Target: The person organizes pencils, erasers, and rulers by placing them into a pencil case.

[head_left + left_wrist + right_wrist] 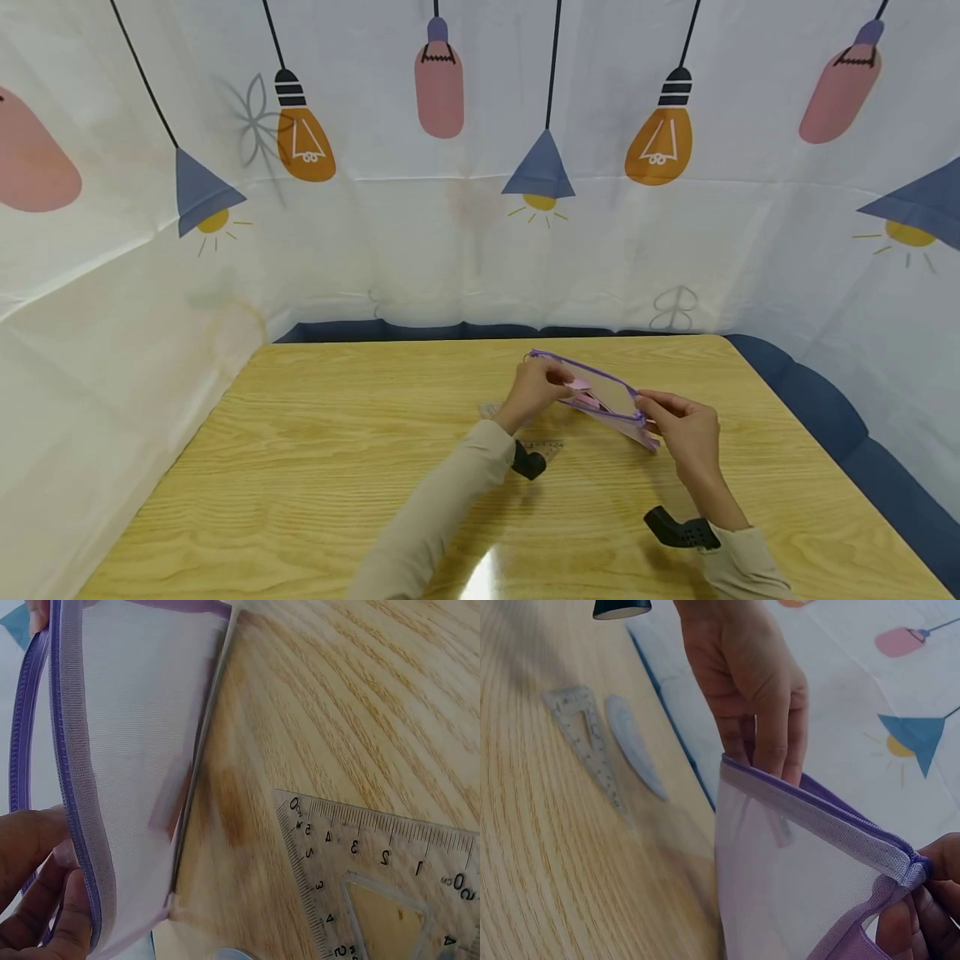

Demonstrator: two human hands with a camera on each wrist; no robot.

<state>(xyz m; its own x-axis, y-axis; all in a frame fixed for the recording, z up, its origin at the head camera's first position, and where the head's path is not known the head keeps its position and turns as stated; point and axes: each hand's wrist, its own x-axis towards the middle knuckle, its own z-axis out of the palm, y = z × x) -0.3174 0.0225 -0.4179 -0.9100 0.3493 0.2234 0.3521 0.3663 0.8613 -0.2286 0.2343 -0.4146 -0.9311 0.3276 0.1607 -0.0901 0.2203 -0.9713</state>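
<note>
A mesh zipper pouch with purple edging (611, 422) stands tilted above the table with its zip open. At its near right corner, my right hand (686, 425) pinches the zipper end, also seen in the right wrist view. My left hand (534, 392) reaches down into the mouth, its fingers bent (71, 911). The pouch rim hides those fingertips, so what they hold does not show. Pink pieces (587, 400) lie inside the pouch, blurred through the mesh (780, 870).
A clear set square (390, 877) lies on the wooden table (300, 467) below my left wrist. Beside it is a clear protractor (634, 746). Behind the table hangs a white curtain (420, 250) printed with lamps.
</note>
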